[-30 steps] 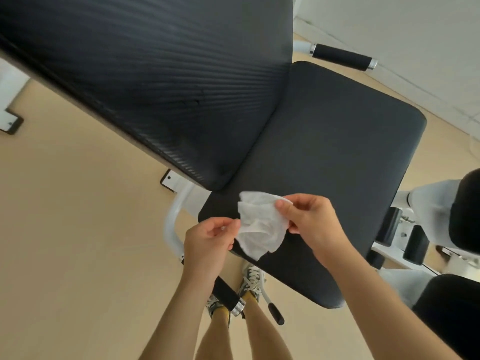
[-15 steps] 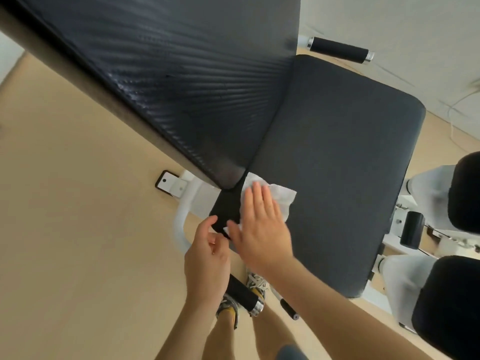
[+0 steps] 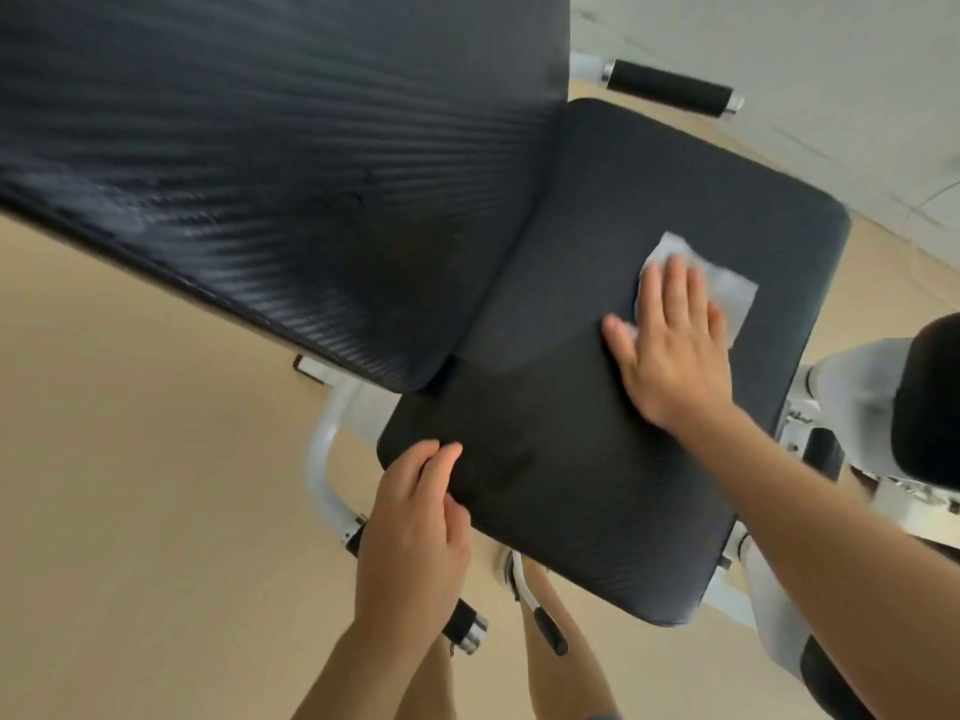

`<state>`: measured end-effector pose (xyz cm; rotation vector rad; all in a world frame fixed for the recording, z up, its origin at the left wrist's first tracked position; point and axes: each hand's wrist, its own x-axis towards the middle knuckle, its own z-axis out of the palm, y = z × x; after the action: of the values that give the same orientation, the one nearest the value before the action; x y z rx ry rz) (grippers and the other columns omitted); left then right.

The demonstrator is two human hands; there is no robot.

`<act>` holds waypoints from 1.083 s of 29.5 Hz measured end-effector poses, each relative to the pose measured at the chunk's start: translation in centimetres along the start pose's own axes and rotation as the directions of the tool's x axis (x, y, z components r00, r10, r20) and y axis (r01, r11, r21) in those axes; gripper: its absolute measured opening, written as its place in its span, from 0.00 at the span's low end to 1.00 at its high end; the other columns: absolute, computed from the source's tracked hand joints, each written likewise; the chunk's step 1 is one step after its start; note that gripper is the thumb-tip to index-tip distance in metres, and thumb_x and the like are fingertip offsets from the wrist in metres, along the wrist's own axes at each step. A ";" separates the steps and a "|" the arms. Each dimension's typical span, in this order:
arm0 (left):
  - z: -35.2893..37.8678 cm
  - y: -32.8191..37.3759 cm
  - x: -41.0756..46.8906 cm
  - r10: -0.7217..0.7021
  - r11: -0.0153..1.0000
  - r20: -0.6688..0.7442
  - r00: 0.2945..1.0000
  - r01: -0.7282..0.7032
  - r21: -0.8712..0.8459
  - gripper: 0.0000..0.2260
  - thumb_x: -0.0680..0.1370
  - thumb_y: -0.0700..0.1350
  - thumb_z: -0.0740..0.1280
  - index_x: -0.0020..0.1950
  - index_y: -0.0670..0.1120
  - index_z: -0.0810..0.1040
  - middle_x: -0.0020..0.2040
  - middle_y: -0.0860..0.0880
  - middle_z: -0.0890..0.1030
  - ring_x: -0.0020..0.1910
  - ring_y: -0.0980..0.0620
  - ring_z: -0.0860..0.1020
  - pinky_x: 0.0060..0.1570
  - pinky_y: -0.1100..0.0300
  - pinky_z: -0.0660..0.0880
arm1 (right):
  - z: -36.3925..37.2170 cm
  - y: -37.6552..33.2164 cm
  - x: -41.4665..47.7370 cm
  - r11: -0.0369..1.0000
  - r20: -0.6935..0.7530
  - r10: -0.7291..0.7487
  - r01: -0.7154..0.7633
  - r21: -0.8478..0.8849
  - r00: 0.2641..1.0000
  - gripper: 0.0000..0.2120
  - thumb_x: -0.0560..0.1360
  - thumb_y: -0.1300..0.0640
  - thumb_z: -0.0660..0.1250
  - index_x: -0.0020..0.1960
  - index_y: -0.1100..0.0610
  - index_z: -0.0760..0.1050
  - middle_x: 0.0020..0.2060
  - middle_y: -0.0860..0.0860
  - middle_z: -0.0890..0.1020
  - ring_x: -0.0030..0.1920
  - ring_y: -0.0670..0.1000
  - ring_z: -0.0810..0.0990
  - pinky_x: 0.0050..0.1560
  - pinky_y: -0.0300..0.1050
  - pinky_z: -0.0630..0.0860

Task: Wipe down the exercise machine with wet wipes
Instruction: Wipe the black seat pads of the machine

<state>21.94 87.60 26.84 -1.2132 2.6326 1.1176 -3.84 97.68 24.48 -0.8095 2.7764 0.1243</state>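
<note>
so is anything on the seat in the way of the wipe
Nothing visible. The right hand presses the wipe flat on the seat, and the seat around it is bare. The left hand rests at the seat's near left corner, apart from the wipe; it would matter only if the wiping reaches that corner.
</note>
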 end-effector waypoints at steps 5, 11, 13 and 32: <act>0.5 0.9 1.8 -0.180 0.984 -0.021 0.983 0.179 -0.019 0.11 0.75 0.35 0.65 0.54 0.46 0.79 0.61 0.51 0.77 0.61 0.51 0.75 0.56 0.59 0.74 | 4.3 -10.2 -8.1 0.814 0.110 -0.574 0.580 -0.030 0.812 0.34 0.81 0.41 0.49 0.80 0.59 0.48 0.79 0.58 0.52 0.79 0.59 0.46 0.76 0.60 0.45; 1.3 5.4 3.0 -0.110 0.984 0.064 0.992 0.100 0.145 0.22 0.76 0.37 0.64 0.69 0.49 0.73 0.68 0.52 0.72 0.66 0.51 0.72 0.58 0.61 0.72 | -0.2 -1.1 1.9 0.825 0.040 -0.565 0.565 0.019 0.824 0.38 0.74 0.36 0.55 0.78 0.53 0.55 0.77 0.52 0.61 0.76 0.56 0.58 0.74 0.57 0.60; 2.2 7.0 3.2 -0.189 0.978 0.064 0.980 0.182 0.105 0.25 0.76 0.38 0.64 0.72 0.52 0.68 0.71 0.54 0.70 0.67 0.53 0.71 0.60 0.62 0.72 | -2.6 1.8 9.1 0.950 -0.004 -0.310 0.309 -0.033 0.951 0.37 0.78 0.35 0.49 0.79 0.56 0.51 0.78 0.55 0.55 0.78 0.57 0.54 0.74 0.59 0.57; 7.2 8.3 9.3 0.099 0.887 0.199 0.975 -0.177 0.427 0.26 0.83 0.54 0.49 0.80 0.50 0.50 0.80 0.46 0.50 0.79 0.49 0.48 0.74 0.46 0.58 | -2.2 0.5 8.1 0.905 0.007 -0.416 0.414 0.094 0.909 0.34 0.81 0.40 0.39 0.78 0.60 0.56 0.78 0.55 0.57 0.79 0.55 0.50 0.76 0.58 0.49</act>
<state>8.05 89.64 23.59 -0.8100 2.6607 0.5460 -11.20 93.55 24.53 -1.3390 2.4940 -0.0686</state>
